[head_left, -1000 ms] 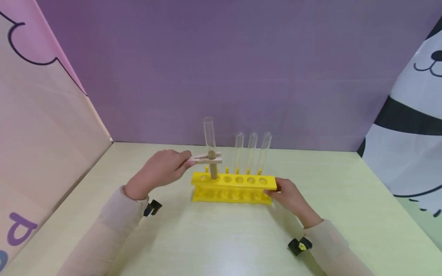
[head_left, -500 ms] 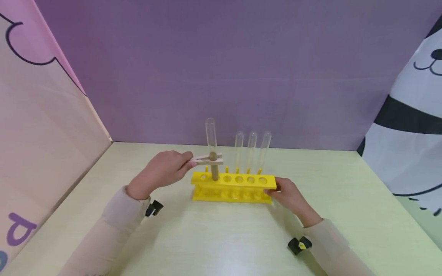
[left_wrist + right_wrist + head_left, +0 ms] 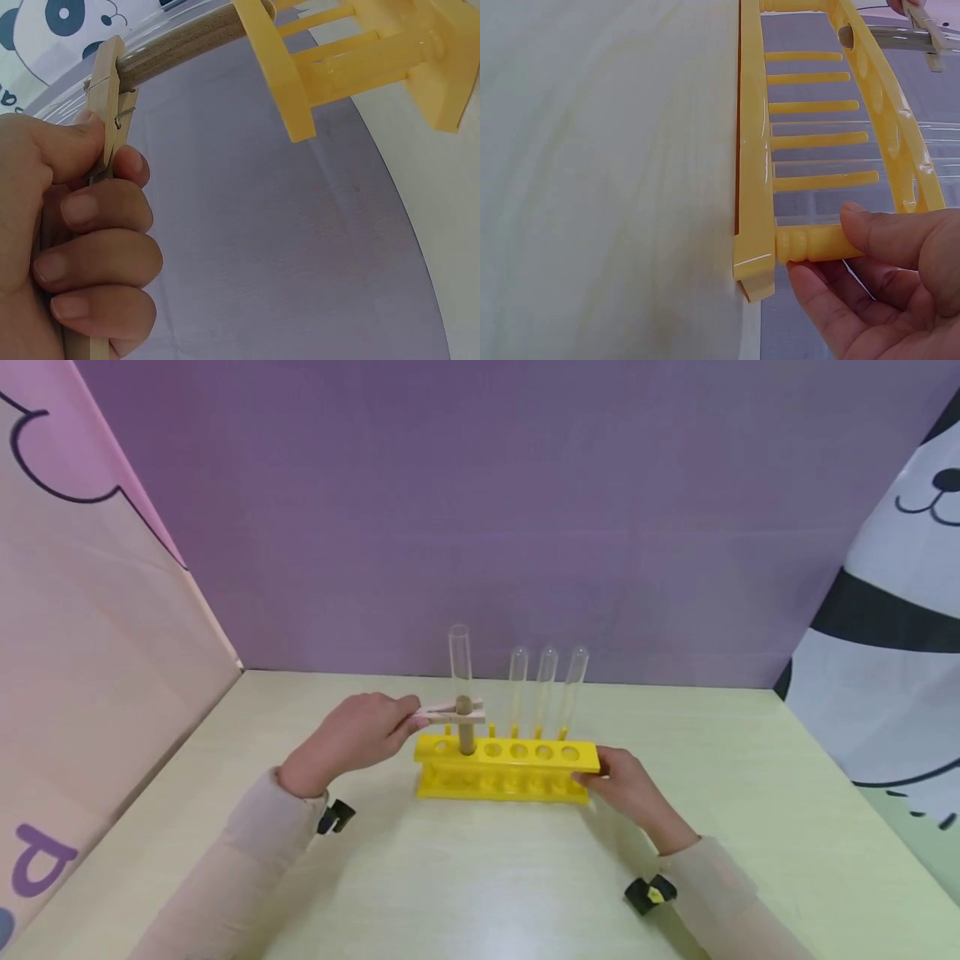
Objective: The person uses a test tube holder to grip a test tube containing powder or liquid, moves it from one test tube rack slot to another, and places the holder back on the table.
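My left hand [image 3: 360,731] grips the handle of a wooden test tube holder [image 3: 105,97], its fingers curled round it. The holder clamps a clear test tube [image 3: 460,660] whose lower part contains brown powder [image 3: 187,45]. This tube stands nearly upright over the yellow test tube rack [image 3: 506,758], in the second hole from the left. In the right wrist view its rounded bottom [image 3: 845,36] just pokes through the rack's top plate. My right hand [image 3: 626,785] holds the rack's right end, thumb and fingers round the end post [image 3: 817,244].
Three empty test tubes [image 3: 547,677] sit upside down on pegs along the rack's back, toward its right side. The rack stands on a pale wooden table [image 3: 480,868]. A purple backdrop [image 3: 480,527] rises behind, with printed panels at left and right.
My left hand has shifted the tube slightly right, then lowered it a little into the rack's hole. The right hand and the rack have stayed in place.
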Tool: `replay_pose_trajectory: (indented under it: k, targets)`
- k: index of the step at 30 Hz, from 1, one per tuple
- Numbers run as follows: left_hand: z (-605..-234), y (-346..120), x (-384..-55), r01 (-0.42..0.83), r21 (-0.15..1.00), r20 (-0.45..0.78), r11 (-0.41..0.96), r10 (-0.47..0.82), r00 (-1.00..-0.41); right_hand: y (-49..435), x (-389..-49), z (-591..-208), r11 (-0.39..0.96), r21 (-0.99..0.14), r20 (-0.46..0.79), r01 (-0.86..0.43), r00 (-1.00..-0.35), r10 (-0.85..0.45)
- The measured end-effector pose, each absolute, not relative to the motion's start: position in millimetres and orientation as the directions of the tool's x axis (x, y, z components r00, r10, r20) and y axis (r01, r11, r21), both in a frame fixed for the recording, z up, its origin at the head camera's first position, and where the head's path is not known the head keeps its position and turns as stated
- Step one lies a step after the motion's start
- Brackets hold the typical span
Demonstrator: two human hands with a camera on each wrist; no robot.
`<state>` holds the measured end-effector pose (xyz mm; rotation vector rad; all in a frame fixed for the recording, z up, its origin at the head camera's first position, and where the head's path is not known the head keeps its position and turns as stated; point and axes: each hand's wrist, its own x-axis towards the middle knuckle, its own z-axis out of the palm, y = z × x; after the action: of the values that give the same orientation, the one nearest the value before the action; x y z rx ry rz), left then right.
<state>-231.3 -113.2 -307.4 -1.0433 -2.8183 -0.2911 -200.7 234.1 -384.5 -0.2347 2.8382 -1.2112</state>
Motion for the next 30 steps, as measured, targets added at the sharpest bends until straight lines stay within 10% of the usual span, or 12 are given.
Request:
replay_pose_trajectory:
  k: [30]
  targets:
    - [-329.8, -111.1, -234.8, 0.675, 0.121, 0.189, 0.728, 0.651, -0.736, 236.6, -201.2, -386.3, 0.679, -0.721, 0.034, -0.142, -0.985, -0.171]
